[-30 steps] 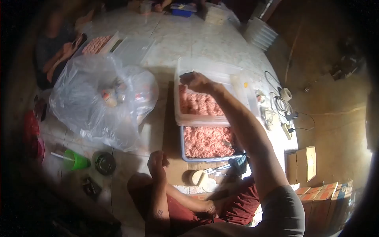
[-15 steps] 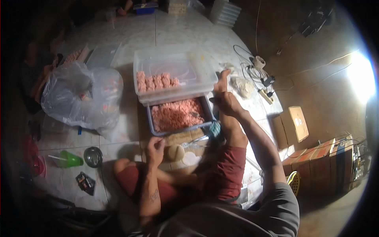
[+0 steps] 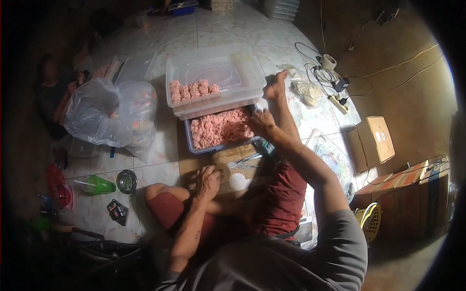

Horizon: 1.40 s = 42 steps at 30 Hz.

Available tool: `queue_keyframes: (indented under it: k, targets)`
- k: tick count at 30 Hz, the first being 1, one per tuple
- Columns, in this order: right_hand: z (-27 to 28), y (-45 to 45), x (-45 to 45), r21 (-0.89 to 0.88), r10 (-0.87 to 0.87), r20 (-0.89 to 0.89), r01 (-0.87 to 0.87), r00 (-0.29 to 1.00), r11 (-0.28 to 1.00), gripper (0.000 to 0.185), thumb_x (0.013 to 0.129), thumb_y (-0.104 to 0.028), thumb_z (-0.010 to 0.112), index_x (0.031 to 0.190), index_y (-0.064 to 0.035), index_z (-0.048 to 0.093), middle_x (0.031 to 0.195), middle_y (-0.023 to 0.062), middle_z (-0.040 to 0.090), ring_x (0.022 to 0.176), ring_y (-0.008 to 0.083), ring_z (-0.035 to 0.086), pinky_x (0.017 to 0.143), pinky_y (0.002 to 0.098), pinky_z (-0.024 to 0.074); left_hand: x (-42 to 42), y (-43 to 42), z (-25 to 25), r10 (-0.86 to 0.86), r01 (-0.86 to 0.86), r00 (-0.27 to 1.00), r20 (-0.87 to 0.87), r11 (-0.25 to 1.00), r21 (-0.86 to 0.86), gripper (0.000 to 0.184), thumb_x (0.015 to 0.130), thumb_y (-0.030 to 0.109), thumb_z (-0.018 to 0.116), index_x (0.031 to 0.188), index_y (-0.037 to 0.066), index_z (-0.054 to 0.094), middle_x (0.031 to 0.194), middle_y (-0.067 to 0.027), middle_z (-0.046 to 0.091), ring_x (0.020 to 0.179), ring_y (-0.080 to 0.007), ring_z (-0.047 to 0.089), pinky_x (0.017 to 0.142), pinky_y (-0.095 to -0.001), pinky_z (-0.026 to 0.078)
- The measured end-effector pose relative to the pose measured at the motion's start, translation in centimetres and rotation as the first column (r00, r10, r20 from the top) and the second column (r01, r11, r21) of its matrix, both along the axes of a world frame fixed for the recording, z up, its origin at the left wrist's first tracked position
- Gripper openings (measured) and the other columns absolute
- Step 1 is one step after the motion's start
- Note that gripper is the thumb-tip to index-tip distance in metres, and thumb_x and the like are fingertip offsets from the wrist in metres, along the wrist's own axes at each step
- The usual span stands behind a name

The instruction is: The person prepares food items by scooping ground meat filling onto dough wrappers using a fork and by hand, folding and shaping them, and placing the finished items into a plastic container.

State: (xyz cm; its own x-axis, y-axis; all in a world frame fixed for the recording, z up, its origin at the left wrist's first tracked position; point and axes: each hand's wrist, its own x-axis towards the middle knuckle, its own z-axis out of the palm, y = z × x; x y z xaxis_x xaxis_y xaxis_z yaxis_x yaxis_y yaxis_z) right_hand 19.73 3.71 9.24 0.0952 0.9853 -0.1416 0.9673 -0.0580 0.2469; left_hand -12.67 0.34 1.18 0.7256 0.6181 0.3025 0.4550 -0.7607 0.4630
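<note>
Right hand (image 3: 263, 124) flanks the pink mixture (image 3: 218, 127); left hand (image 3: 208, 183) (apart) in front.

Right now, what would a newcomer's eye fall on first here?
Probably the pink mince heaped in the blue tray near the middle, with the right hand at its right side. Just beyond, a clear box holds short pink rolls in its near left part. Left of both bulges a big plastic bag.
</note>
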Motion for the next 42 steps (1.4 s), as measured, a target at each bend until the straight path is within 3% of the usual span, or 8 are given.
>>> queue_keyframes:
  k: [5, 11, 16, 29, 30, 32, 38, 42]
  targets:
    - [4.7, -0.6, 1.8, 0.182, -0.017, -0.076, 0.031, 0.997, 0.983, 0.022, 0.088, -0.029, 0.062, 0.1, -0.0152, 0.075, 0.113, 0.0094, 0.068, 0.107, 0.0235, 0.065, 0.09, 0.0433, 0.0466, -1.3, 0.3, 0.1, 0.31, 0.055, 0.89, 0.334, 0.655, -0.754, 0.022, 0.102, 0.02, 0.06, 0.1, 0.001, 0.071, 0.086, -0.0049, 0.066, 0.075, -0.0175, 0.062, 0.067, -0.0308, 0.048]
    - [-0.3, -0.8, 1.8, 0.227, 0.152, -0.064, -0.134, 0.986, 0.965, 0.018, 0.089, -0.023, 0.058, 0.099, -0.0125, 0.069, 0.106, 0.0105, 0.067, 0.102, 0.0248, 0.066, 0.096, 0.0451, 0.0417, -0.9, 1.7, -0.7, 0.533, 0.448, 0.786, 0.313, -0.143, -0.882, 0.043, 0.101, 0.046, 0.055, 0.123, 0.009, 0.061, 0.116, -0.0039, 0.068, 0.104, -0.0189, 0.066, 0.088, -0.038, 0.052]
    - [4.5, -1.1, 0.0, 0.027, 0.137, -0.421, -0.139, 0.896, 0.99, 0.016, 0.089, -0.017, 0.053, 0.091, -0.01, 0.066, 0.099, 0.0082, 0.07, 0.101, 0.0267, 0.067, 0.102, 0.0528, 0.0367, -1.0, 1.4, -0.9, 0.611, 0.41, 0.737, 0.289, -0.065, -0.91, 0.037, 0.101, 0.04, 0.058, 0.123, 0.011, 0.062, 0.115, -0.0019, 0.068, 0.103, -0.0173, 0.066, 0.087, -0.0423, 0.055]
    - [4.0, 1.3, -1.4, 0.005, -0.14, -0.126, 0.142, 0.982, 0.99, 0.017, 0.083, -0.021, 0.057, 0.093, -0.0155, 0.069, 0.093, 0.0084, 0.071, 0.087, 0.0262, 0.07, 0.089, 0.0511, 0.0376, 0.5, 1.8, -1.3, 0.646, 0.584, 0.67, 0.365, -0.155, -0.797, 0.024, 0.098, 0.034, 0.066, 0.105, 0.012, 0.06, 0.079, 0.0066, 0.05, 0.063, -0.0041, 0.042, 0.059, -0.0226, 0.033]
    - [-5.5, 2.3, 1.9, 0.426, 0.168, 0.032, -0.165, 0.985, 0.89, 0.015, 0.083, -0.021, 0.058, 0.091, -0.014, 0.069, 0.09, 0.0095, 0.07, 0.09, 0.0264, 0.07, 0.089, 0.0507, 0.037, 0.5, 1.9, -1.2, 0.609, 0.625, 0.679, 0.409, -0.188, -0.758, 0.022, 0.098, 0.033, 0.067, 0.101, 0.012, 0.059, 0.075, 0.0074, 0.046, 0.06, -0.0034, 0.037, 0.057, -0.023, 0.03]
    - [-3.7, 3.1, 0.5, -0.02, 0.186, -0.114, -0.19, 0.976, 0.982, 0.015, 0.085, -0.02, 0.056, 0.089, -0.0121, 0.068, 0.088, 0.0099, 0.07, 0.093, 0.0263, 0.07, 0.091, 0.0513, 0.0369, 0.7, 1.5, 0.0, 0.594, 0.497, 0.736, 0.324, -0.15, -0.855, 0.019, 0.098, 0.03, 0.067, 0.096, 0.013, 0.057, 0.072, 0.0077, 0.045, 0.06, -0.0029, 0.038, 0.057, -0.0227, 0.031]
    - [-1.4, 3.0, 0.2, 0.215, 0.1, -0.181, -0.06, 0.978, 0.975, 0.017, 0.086, -0.022, 0.055, 0.084, -0.0114, 0.068, 0.091, 0.0132, 0.069, 0.094, 0.0281, 0.068, 0.094, 0.0499, 0.0355, 1.2, 1.4, 0.3, 0.281, 0.448, 0.727, 0.626, 0.496, -0.744, 0.016, 0.098, 0.022, 0.065, 0.095, 0.006, 0.063, 0.087, 0.0018, 0.061, 0.076, -0.0069, 0.054, 0.069, -0.0248, 0.045]
    - [0.6, 2.5, 0.5, 0.071, 0.258, -0.308, -0.248, 0.916, 0.966, 0.014, 0.087, -0.013, 0.054, 0.091, -0.0132, 0.067, 0.091, 0.0067, 0.069, 0.094, 0.0279, 0.067, 0.092, 0.051, 0.0352, 1.3, 1.2, 0.2, 0.297, 0.48, 0.754, 0.586, 0.359, -0.8, 0.017, 0.096, 0.018, 0.071, 0.098, 0.003, 0.064, 0.089, -0.0005, 0.064, 0.088, -0.0093, 0.058, 0.082, -0.0267, 0.048]
